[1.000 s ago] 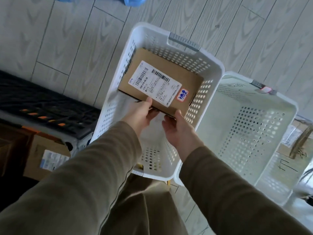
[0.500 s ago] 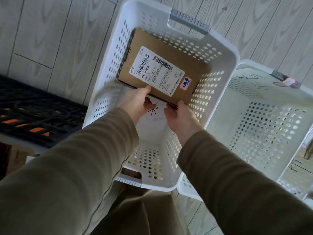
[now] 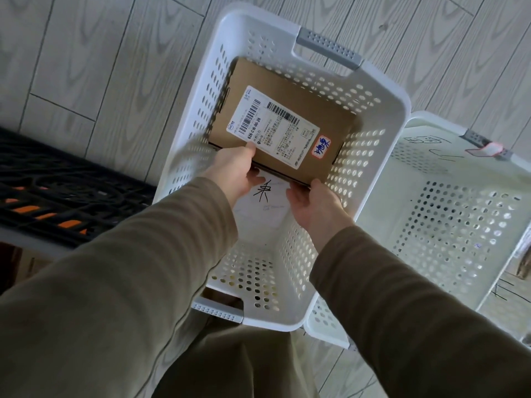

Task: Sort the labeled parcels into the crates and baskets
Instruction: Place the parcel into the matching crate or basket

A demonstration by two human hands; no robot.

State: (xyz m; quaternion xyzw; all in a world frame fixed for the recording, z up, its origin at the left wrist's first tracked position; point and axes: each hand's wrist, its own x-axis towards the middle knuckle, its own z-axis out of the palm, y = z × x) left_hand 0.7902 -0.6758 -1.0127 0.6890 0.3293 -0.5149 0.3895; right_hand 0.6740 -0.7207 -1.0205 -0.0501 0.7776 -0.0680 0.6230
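Note:
A flat brown cardboard parcel [image 3: 324, 116] with a white shipping label and a small orange-edged sticker lies inside a white perforated basket [image 3: 382, 107], toward its far end. My left hand [image 3: 234, 173] grips the parcel's near left edge, thumb on top of the label. My right hand [image 3: 313, 202] holds the near right corner from below. A white paper with a handwritten black character lies on the basket floor under my hands.
A second white perforated basket [image 3: 448, 225] stands directly to the right, with handwritten paper on its floor. A black crate [image 3: 57, 185] with orange parts sits at the left. Grey wood-plank floor lies beyond. More marked paper shows at the far right edge.
Both hands have carried the parcel lower and deeper into the white basket. The camera has leaned closer over the basket.

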